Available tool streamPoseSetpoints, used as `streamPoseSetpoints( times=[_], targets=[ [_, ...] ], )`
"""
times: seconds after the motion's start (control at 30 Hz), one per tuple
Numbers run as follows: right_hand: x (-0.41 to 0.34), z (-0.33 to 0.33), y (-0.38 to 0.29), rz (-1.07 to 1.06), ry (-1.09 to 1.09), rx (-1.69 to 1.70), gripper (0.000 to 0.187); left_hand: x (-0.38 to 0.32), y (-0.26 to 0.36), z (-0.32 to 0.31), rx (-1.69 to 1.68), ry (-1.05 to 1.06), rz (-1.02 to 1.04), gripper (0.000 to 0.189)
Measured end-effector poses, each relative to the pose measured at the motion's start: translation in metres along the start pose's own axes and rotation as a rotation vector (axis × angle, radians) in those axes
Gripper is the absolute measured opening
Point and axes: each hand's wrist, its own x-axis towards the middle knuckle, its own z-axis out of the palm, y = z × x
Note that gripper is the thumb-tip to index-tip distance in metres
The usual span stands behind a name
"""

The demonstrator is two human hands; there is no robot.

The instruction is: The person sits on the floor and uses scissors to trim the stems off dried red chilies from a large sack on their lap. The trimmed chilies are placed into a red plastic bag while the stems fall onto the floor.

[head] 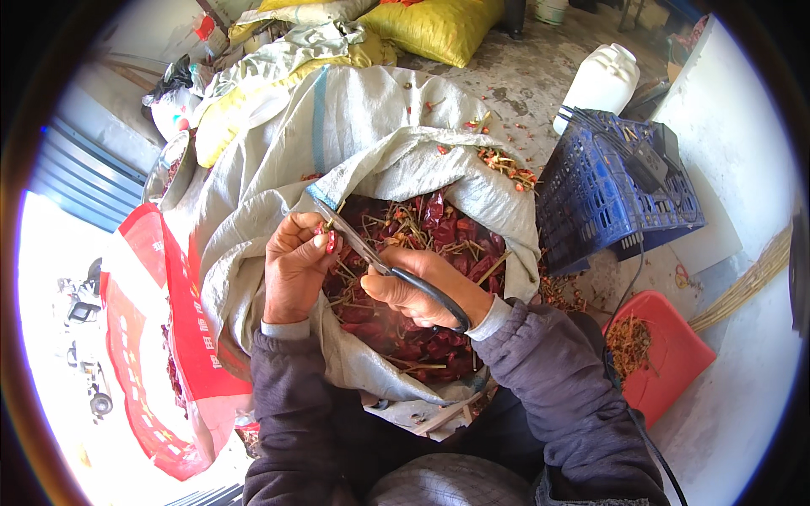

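Observation:
Between the fingertips of my left hand is a dried red chili pepper with its stem upward. My right hand grips a pair of scissors with black handles. The blades point up and left, close to the chili's stem; whether they touch it I cannot tell. Below both hands, a large white woven sack with a rolled-down rim holds many dried red chilies with pale stems among them. Small cut stem ends lie on the sack's right fold.
Right of the sack stands a blue plastic crate with cables and a power adapter, near a white jug. A red dustpan holds stem scraps. Yellow sacks lie behind; a red and white bag stands at left.

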Motion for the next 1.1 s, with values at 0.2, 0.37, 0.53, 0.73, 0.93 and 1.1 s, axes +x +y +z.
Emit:
streamPoseSetpoints(
  times=[0.2, 0.37, 0.53, 0.73, 0.93, 1.1],
  targets=[
    [-0.002, -0.030, -0.055, -0.342, 0.129, 0.632, 0.054, -0.005, -0.009, -0.019, 0.043, -0.058, -0.026, 0.016],
    [0.005, -0.047, -0.047, -0.369, 0.385, 0.206, 0.065, -0.010, -0.009, -0.018, 0.079, 0.044, -0.050, 0.021],
    [0.004, -0.028, -0.011, -0.422, 0.427, -0.776, 0.079, -0.006, -0.011, -0.010, -0.029, -0.016, -0.025, 0.025],
    [0.001, -0.020, -0.010, -0.372, 0.298, -1.032, 0.078, 0.000, -0.010, -0.009, -0.215, -0.230, -0.077, 0.024],
    [0.008, -0.013, -0.001, -0.363, 0.242, -1.021, 0.063, -0.004, -0.009, -0.007, -0.321, -0.251, -0.123, 0.024],
    [0.005, -0.004, -0.004, -0.283, 0.120, -0.707, 0.052, -0.005, -0.006, -0.013, -0.272, -0.295, -0.107, 0.023]
  ],
)
